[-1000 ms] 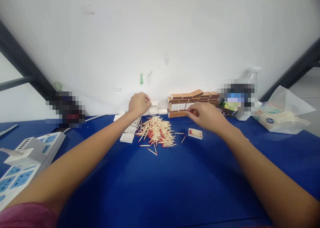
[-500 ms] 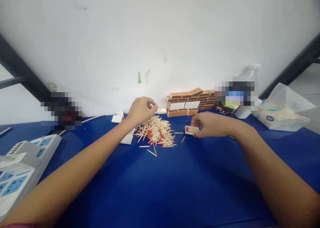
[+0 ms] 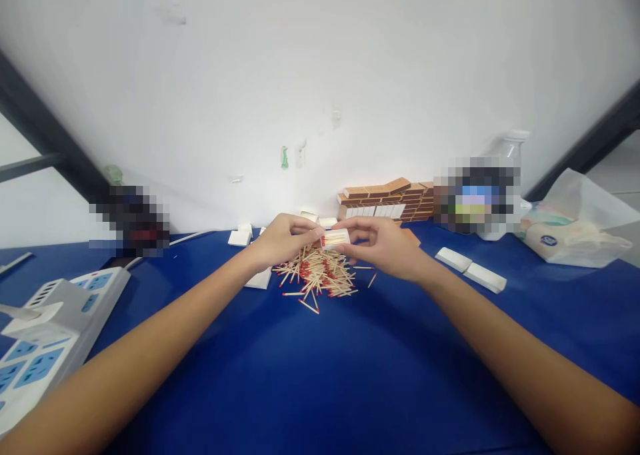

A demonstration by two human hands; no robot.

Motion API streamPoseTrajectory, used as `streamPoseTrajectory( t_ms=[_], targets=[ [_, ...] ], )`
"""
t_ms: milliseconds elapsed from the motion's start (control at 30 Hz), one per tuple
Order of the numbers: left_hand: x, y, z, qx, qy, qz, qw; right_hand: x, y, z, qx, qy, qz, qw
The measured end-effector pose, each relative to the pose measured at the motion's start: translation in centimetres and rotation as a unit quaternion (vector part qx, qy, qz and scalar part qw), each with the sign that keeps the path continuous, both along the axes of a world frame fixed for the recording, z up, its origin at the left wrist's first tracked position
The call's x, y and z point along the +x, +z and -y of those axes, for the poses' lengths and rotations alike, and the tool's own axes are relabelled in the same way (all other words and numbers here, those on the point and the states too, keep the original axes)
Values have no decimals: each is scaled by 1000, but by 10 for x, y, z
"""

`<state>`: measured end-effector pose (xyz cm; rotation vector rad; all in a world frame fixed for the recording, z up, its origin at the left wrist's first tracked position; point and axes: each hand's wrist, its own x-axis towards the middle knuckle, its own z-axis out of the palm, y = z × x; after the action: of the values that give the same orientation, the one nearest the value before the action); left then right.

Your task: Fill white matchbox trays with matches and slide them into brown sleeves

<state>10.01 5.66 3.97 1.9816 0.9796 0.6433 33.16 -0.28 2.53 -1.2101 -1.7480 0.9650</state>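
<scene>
Both hands meet above the loose heap of red-tipped wooden matches (image 3: 319, 274) on the blue bench (image 3: 320, 375). The right hand (image 3: 383, 243) pinches a small white cardboard matchbox tray (image 3: 335, 238), which the left hand (image 3: 283, 238) also grips at its near end.

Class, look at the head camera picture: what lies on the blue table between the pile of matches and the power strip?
In the head view, one white tray lies beside the pile of matches; from there to the power strip the person's left forearm crosses over bare blue table.
</scene>
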Motion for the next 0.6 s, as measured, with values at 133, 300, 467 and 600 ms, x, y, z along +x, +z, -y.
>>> streamPoseTrajectory(
  t_ms=[133,300,467,600],
  targets=[
    [-4,-10,-5,2,34,14,999,-10,-19,-11,17,-22,-19,999],
    [-3,-14,-6,57,52,36,996,-15,-30,-16,75,-46,26,996],
    [-12,-19,-3,147,66,34,986,-9,-38,-22,147,-64,77,984],
    [-21,-26,0,241,60,29,968,-10,-38,-23,188,-82,83,975]
  ],
)
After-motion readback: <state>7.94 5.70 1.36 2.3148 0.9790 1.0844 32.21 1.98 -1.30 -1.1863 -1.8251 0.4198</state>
